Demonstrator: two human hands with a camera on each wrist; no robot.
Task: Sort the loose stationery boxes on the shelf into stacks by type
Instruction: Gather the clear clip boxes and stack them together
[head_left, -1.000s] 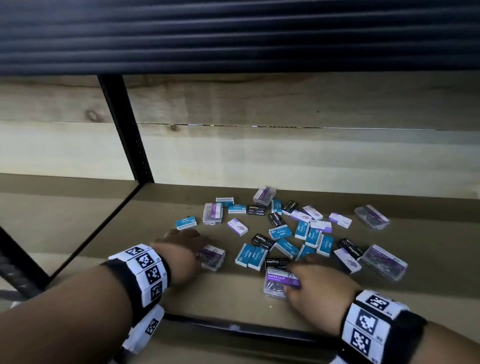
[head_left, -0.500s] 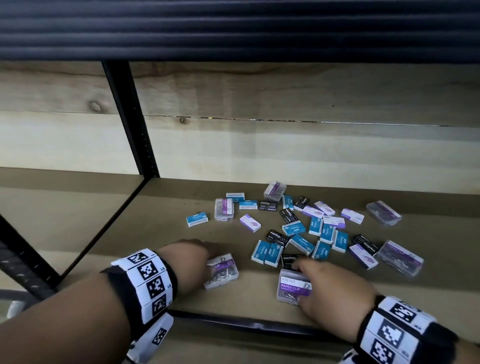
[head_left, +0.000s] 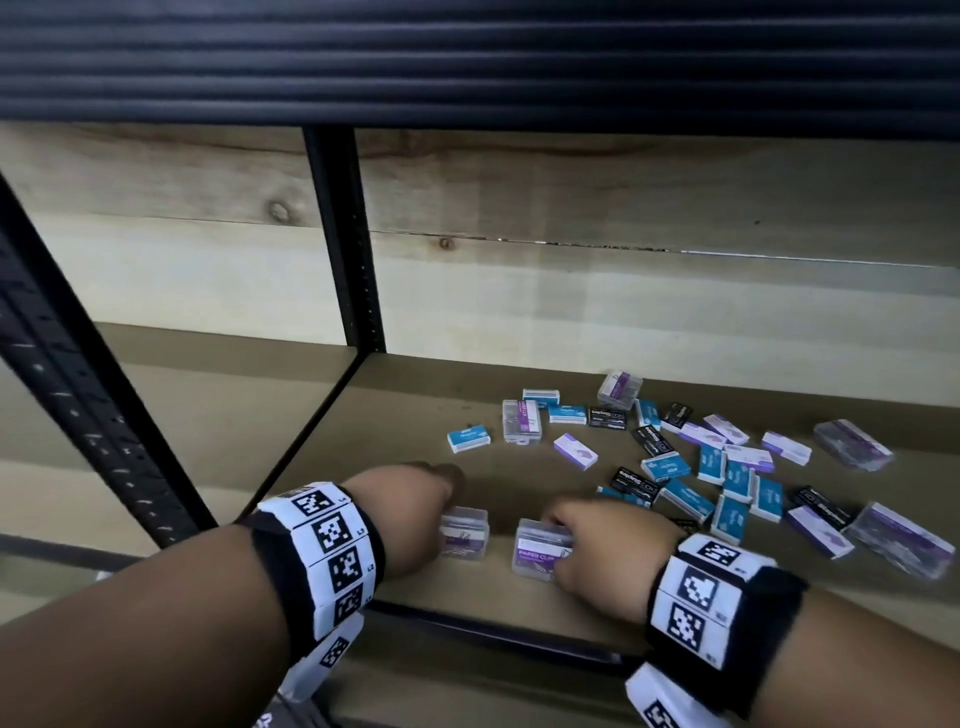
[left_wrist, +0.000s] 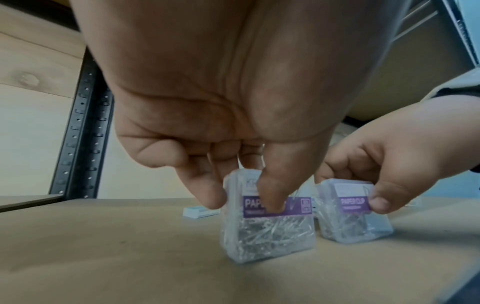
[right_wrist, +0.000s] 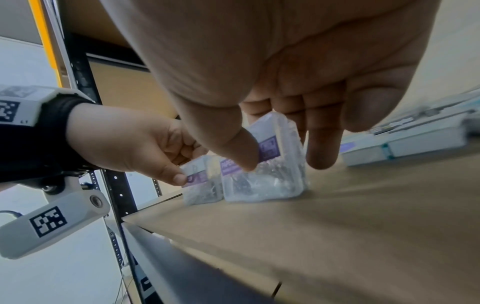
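Observation:
Two clear plastic paper clip boxes with purple labels stand near the shelf's front edge. My left hand (head_left: 415, 514) pinches the left box (head_left: 465, 532) (left_wrist: 267, 222) between thumb and fingers, tilted up on its edge. My right hand (head_left: 602, 551) pinches the right box (head_left: 537, 553) (right_wrist: 267, 168) the same way; it stands close beside the left one, a narrow gap between them. Behind and to the right lies a scatter of several small teal staple boxes (head_left: 685, 499), black boxes (head_left: 636, 480), white-purple boxes (head_left: 574, 451) and more clear clip boxes (head_left: 901, 538).
The brown shelf board (head_left: 363, 441) has bare room at its left side. A black upright post (head_left: 343, 239) stands at the back left, another black post (head_left: 78, 395) at the near left. The shelf's dark front rail (head_left: 493, 631) runs below my hands. A dark shelf overhangs above.
Both hands have drawn their clip boxes toward the front edge and tipped them up on edge. The boxes now stand much closer together. The head view has shifted left.

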